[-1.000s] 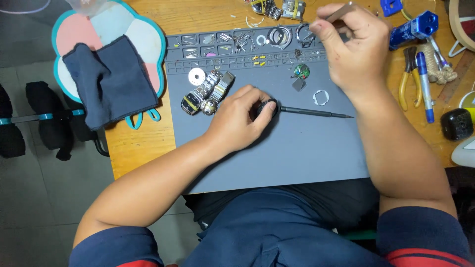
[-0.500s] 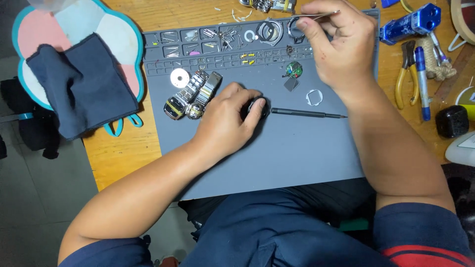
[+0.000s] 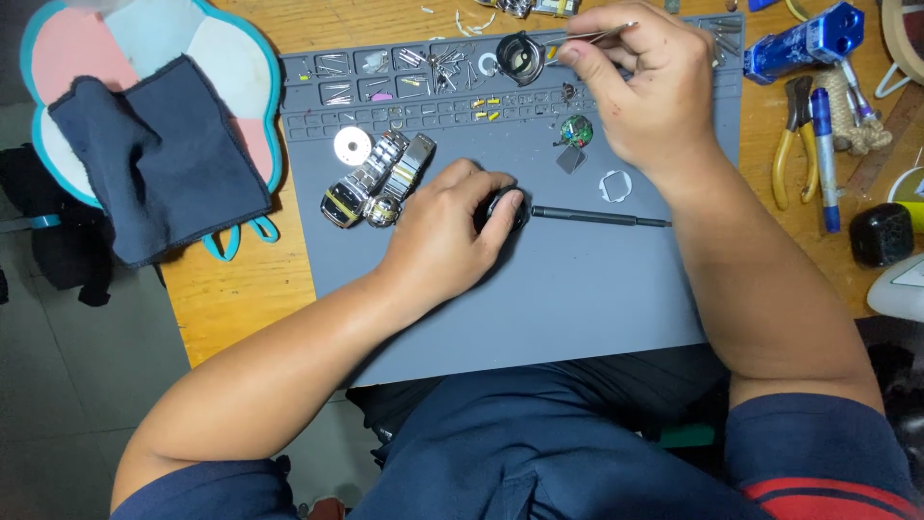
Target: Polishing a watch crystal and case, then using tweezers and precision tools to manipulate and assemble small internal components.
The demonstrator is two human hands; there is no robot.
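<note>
Work surface is a grey mat [image 3: 577,308] with moulded compartments along its far edge, laid on a wooden table [image 3: 231,299]. The left hand [image 3: 443,236] rests near the mat's centre, fingers curled down over a small dark round part [image 3: 505,207] and pressing it to the mat; most of that part is covered, so how it lies under the fingers cannot be told. Lying at 3 o'clock from the part, its tip just beside it, is a thin black screwdriver [image 3: 602,217]. The right hand [image 3: 654,87] is raised at 1 o'clock from the left hand, thumb and forefinger pinched shut on a pair of metal tweezers [image 3: 592,37] whose tips point toward 9 o'clock, close to a dark round watch case [image 3: 520,58] at the mat's far edge (contact cannot be told). Below the right hand's fingertips lie a green watch movement [image 3: 577,130], a small grey square piece [image 3: 570,159] and a white ring [image 3: 614,185]. At 9 o'clock from the left hand, nearly touching it, lies a metal watch bracelet [image 3: 380,178], with a white disc [image 3: 352,146] beyond. Off the mat at 9 o'clock a dark blue cloth [image 3: 159,159] covers a flower-shaped tray [image 3: 58,58]; at 3 o'clock lie yellow-handled pliers [image 3: 791,135] and a blue pen [image 3: 826,154].
</note>
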